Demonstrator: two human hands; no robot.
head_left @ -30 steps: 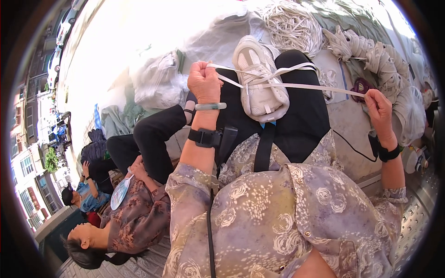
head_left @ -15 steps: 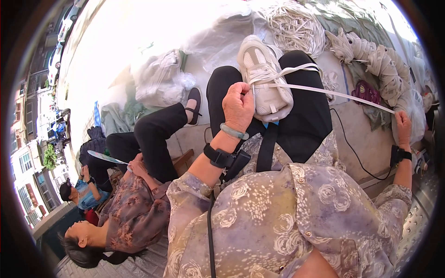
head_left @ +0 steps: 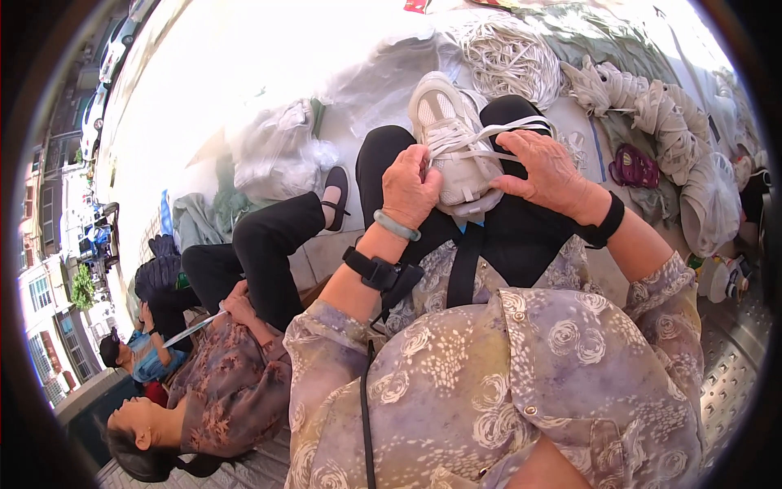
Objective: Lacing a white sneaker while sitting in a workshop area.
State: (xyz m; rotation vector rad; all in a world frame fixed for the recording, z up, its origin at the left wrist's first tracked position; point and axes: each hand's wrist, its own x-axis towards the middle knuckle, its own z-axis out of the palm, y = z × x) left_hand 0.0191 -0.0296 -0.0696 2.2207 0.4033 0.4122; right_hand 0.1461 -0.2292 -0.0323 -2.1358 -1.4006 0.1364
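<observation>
A beige-white sneaker [head_left: 467,181] rests between my knees, toe pointing away, with white shoelaces [head_left: 453,138] threaded across its front. Loose lace loops hang over toward my right knee. My left hand [head_left: 410,187] pinches the left edge of the sneaker near the lacing; its fingertips are partly hidden. At the other side of the shoe, my right hand [head_left: 551,178] has thumb and fingers spread. Its thumb is by the heel opening and its fingertips are near the loose lace, with no clear grip on anything.
A heap of white laces [head_left: 513,61] lies beyond my knees. Bundled pale shoes [head_left: 664,114] and a purple item [head_left: 633,166] are at the right. Clear plastic bags [head_left: 281,147] lie ahead. On my left sits a person [head_left: 232,375] holding a fan [head_left: 192,328].
My right hand has come in from the far right, where it held a lace stretched taut, to beside the sneaker. The taut lace is now slack. My left hand stays at the shoe.
</observation>
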